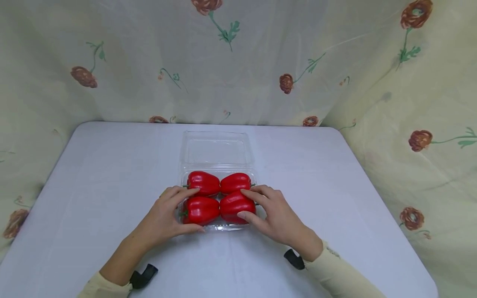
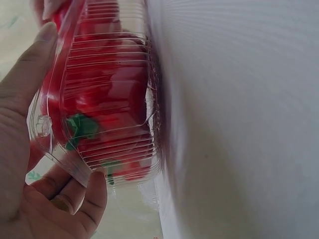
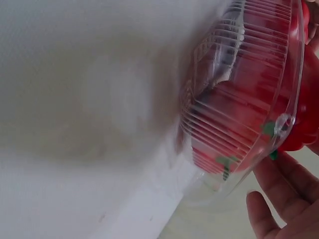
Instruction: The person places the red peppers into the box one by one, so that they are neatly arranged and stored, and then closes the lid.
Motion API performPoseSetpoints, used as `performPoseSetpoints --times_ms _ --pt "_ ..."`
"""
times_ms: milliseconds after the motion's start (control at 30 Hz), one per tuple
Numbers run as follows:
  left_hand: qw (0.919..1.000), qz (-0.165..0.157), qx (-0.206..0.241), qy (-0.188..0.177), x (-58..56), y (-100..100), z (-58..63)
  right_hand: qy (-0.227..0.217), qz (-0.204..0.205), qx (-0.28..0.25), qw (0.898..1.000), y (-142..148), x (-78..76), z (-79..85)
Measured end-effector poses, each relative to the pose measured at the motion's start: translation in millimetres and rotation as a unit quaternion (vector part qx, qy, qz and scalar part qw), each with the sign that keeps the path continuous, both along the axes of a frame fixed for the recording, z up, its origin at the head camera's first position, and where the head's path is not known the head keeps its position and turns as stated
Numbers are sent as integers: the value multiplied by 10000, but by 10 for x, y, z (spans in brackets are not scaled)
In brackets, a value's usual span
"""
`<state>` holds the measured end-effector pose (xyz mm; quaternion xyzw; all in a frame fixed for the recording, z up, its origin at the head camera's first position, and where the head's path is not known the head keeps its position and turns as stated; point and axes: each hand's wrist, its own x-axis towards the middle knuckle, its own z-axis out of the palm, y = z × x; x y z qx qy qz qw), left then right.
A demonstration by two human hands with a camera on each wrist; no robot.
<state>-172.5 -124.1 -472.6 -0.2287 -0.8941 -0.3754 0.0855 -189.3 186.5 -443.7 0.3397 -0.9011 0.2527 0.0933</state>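
Note:
Several red bell peppers with green stems lie in a clear plastic clamshell container (image 1: 223, 227), two by two. Its lid (image 1: 216, 151) is folded back flat behind them. My left hand (image 1: 165, 215) holds the container's left side, thumb along the front rim and fingers by the back left bell pepper (image 1: 203, 183). Beside that hand lies the front left bell pepper (image 1: 201, 210). On the other side, my right hand (image 1: 273, 213) grips the front right bell pepper (image 1: 236, 207) between thumb and fingers. Behind it is the back right bell pepper (image 1: 236, 182).
The container stands on a white-covered table (image 1: 112, 165). A flowered curtain (image 1: 253, 95) hangs behind the table and along its sides. Black straps (image 1: 143, 276) show near both wrists.

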Motion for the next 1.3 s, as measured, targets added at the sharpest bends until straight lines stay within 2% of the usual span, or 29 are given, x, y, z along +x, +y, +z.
performPoseSetpoints --times_ms 333,600,767,967,1167,1300 --pt "10000 -35 18 -32 0 -7 1 289 -86 72 9995 -32 -29 9" --pt "10000 -60 -21 48 -3 -4 -13 136 -378 465 9981 -43 5 3" --pt "9999 -71 9 117 -4 8 7 91 -495 488 9975 -35 16 -13" --pt "9999 8 -47 107 -13 -14 30 183 -548 235 9981 -51 32 -90" --pt "10000 -56 -10 41 -21 -29 45 188 -351 -507 9979 -26 27 -207" --pt "9999 70 -129 -89 -45 -51 103 290 -323 -858 9954 -15 -41 -172"
